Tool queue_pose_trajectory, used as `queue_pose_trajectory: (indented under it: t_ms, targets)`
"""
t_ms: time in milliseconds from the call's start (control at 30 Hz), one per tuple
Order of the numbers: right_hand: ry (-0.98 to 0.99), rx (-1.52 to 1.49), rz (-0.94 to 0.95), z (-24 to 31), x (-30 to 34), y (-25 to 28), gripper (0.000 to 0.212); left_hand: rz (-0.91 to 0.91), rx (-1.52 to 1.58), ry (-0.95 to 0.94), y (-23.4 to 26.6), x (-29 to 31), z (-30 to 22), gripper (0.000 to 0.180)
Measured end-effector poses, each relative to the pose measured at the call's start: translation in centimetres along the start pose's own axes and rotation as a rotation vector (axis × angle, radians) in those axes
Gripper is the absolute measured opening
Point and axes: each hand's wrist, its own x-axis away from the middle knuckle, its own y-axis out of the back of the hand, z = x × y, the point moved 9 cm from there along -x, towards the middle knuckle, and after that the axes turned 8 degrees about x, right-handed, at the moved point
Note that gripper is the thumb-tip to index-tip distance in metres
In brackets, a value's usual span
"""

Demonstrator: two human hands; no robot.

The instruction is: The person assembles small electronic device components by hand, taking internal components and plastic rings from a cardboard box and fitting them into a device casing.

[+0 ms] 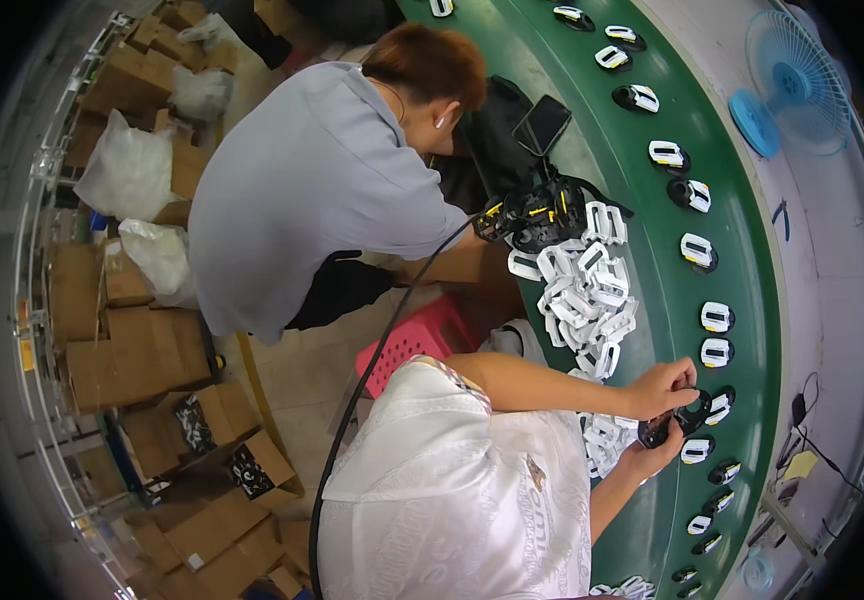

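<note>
My left hand (658, 390) reaches over the green conveyor belt, its fingers and thumb closed on the edge of a black rounded plastic part (694, 412). Below it, my right hand (649, 459) is closed round a black plastic piece (658, 431) against that part; I cannot tell whether the two are joined. Beside my hands, a black part with a white frame-shaped piece (721, 406) lies on the belt, and another white-and-black assembly (697, 450) is just under them. Loose white frame-shaped pieces (607, 440) are heaped by my forearms.
A long row of white-and-black assemblies (716, 317) runs along the green belt (667, 300). A large heap of white pieces (582, 290) adjoins a pile of black parts (547, 210) before a grey-shirted co-worker (312, 190). Cardboard boxes (137, 355) stand left; a blue fan (792, 80) is right.
</note>
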Motion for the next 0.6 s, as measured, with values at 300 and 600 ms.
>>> queue_pose_trajectory:
  t_ms: [300, 600]
  targets:
    - [-0.046, 0.089, 0.006, 0.4, 0.7, -2.0, 0.027, 0.035, -0.013, 0.045, 0.9, -0.1, -0.3, 0.02]
    - [-0.076, 0.057, -0.032, -1.3, 0.6, -2.1, 0.021, 0.219, -0.138, 0.272, 2.0, -0.4, 0.4, 0.026]
